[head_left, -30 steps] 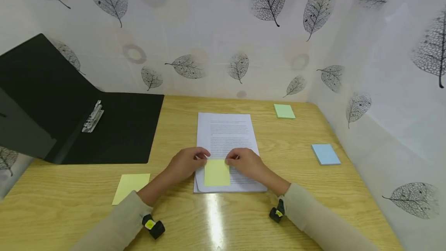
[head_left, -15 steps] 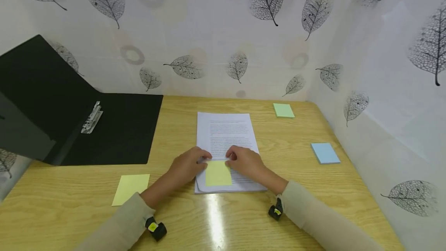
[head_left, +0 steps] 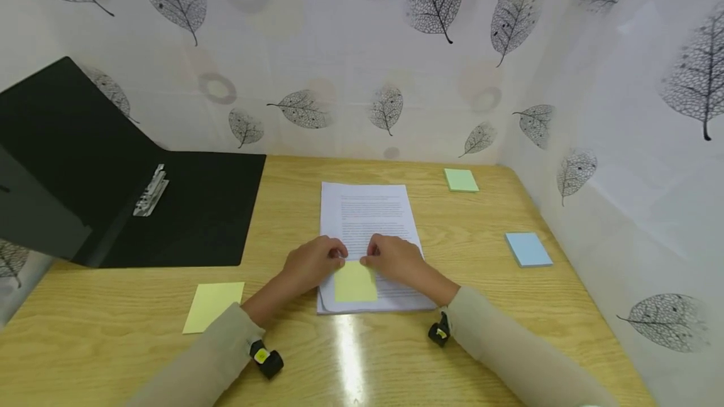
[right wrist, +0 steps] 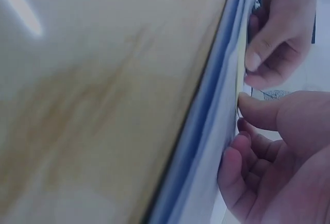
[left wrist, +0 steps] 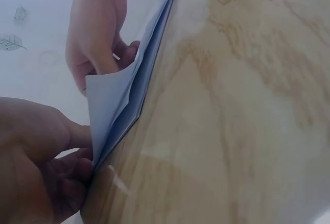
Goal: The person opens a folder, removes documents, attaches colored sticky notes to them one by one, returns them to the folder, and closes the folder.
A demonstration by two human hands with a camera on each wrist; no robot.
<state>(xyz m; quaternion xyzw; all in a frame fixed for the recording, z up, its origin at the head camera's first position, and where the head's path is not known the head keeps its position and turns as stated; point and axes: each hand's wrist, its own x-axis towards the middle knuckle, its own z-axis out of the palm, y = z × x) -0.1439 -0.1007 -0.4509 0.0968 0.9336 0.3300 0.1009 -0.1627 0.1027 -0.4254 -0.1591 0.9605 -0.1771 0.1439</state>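
I see the left hand and right hand apparently pinching the yellow note atop printed sheets.

A square yellow sticky note lies on the near part of a stack of white printed sheets, 1 near-left corner curling up.

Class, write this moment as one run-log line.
yellow note: on printed pages | left hand: at note's top edge | right hand: same edge | black folder: open
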